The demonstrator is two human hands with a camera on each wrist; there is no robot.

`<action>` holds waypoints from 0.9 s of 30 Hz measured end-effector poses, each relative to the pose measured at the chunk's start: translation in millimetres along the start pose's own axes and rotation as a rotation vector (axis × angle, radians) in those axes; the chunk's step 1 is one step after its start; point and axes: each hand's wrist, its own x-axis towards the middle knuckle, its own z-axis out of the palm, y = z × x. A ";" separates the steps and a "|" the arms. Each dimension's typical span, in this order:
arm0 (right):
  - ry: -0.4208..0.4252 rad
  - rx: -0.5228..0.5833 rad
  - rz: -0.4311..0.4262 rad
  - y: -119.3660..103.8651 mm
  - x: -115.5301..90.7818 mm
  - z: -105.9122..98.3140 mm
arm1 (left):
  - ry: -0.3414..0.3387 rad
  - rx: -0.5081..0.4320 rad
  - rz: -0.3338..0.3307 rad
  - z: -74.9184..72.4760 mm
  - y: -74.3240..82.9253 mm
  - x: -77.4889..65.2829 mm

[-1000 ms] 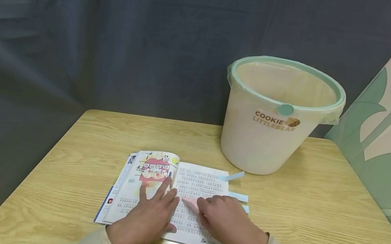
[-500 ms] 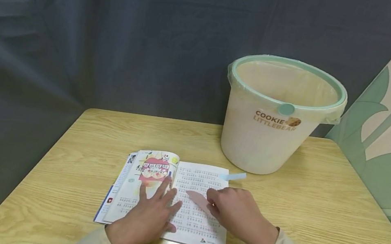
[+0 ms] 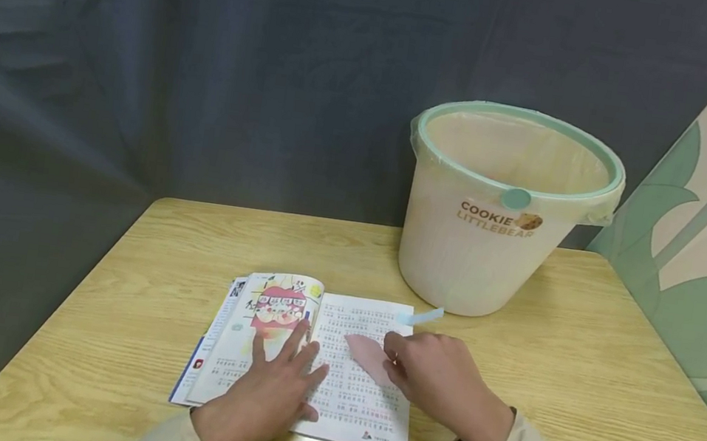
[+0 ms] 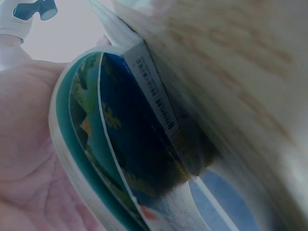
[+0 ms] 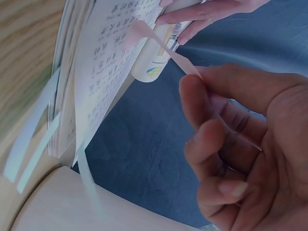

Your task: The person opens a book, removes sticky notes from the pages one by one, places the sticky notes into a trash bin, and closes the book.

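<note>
Taking the clock from the middle of the book (image 3: 361,419), twelve pointing away from you, the book lies spread on the table (image 3: 110,337). Your left hand (image 3: 271,388) is at seven o'clock, flat over the left page and the fold, fingers spread and holding nothing. In the left wrist view its palm sits beside the bowed edges of teal and dark blue pages.

Your right hand (image 3: 440,381) is at three o'clock, just past the page edge, pinching the pink strip (image 3: 365,358) between thumb and forefinger, the other fingers curled. The strip slants over the right page, from your fingers toward ten o'clock; you cannot tell whether its far end touches the paper.

A blue tab (image 3: 424,316) juts off the right page at two o'clock. The right wrist view shows two more tabs (image 5: 31,130) poking from the pages beneath.

Farther out at two o'clock stands the white bin (image 3: 462,257), upright, with a green rim and a clear liner. A dark curtain (image 3: 303,95) hangs at twelve.
</note>
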 end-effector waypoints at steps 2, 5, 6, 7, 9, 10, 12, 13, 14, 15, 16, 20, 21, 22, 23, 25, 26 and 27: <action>-0.007 -0.002 0.006 1.0 0.1 -0.5 | -0.005 -0.009 -0.002 0.3 0.2 -0.3; -0.005 -0.017 0.016 2.9 0.7 -1.9 | -0.008 -0.013 -0.001 0.6 -0.3 -0.3; 0.002 -0.024 0.019 3.7 1.0 -2.5 | -0.006 -0.016 0.001 0.5 -0.5 0.0; 0.009 -0.030 0.024 4.5 1.2 -3.4 | -0.003 -0.019 0.003 0.5 -0.8 0.1; 0.022 -0.041 0.034 6.1 2.0 -4.5 | 0.004 -0.025 0.010 0.0 -1.5 0.5; 0.025 -0.046 0.040 6.9 2.2 -4.7 | 0.007 -0.026 0.012 -0.5 -1.7 0.5; 0.030 -0.052 0.047 8.4 2.5 -4.7 | 0.004 -0.037 0.014 -1.0 -1.9 0.9; 0.031 -0.052 0.049 9.0 2.5 -4.6 | 0.001 -0.040 0.014 -0.9 -2.0 1.0; 0.034 -0.056 0.050 9.8 2.4 -4.1 | -0.005 -0.041 0.014 -1.1 -2.0 1.0; 0.040 -0.060 0.051 10.6 2.3 -3.8 | -0.008 -0.043 0.013 -1.1 -1.9 1.0; 0.045 -0.067 0.053 11.4 2.1 -3.6 | -0.015 -0.046 0.010 -1.3 -1.8 0.8; 0.070 -0.089 0.061 15.1 1.9 -4.5 | -0.019 -0.050 0.010 -1.3 -1.2 -0.4; 0.076 -0.089 0.064 16.0 2.0 -5.3 | -0.016 -0.055 0.011 -1.3 -1.1 -1.0; 0.079 -0.088 0.069 17.1 2.1 -6.2 | -0.014 -0.058 0.011 -1.2 -1.0 -1.4; 0.084 -0.083 0.073 18.0 2.3 -7.4 | -0.011 -0.062 0.012 -1.1 -0.9 -1.8; 0.094 -0.077 0.087 20.1 2.6 -10.0 | -0.007 -0.072 0.011 -1.5 -0.7 -2.5; 0.101 -0.072 0.096 21.0 2.8 -11.5 | -0.008 -0.078 0.009 -1.6 -0.8 -2.7; 0.105 -0.066 0.105 22.1 3.0 -12.8 | -0.011 -0.085 0.006 -1.7 -0.8 -3.0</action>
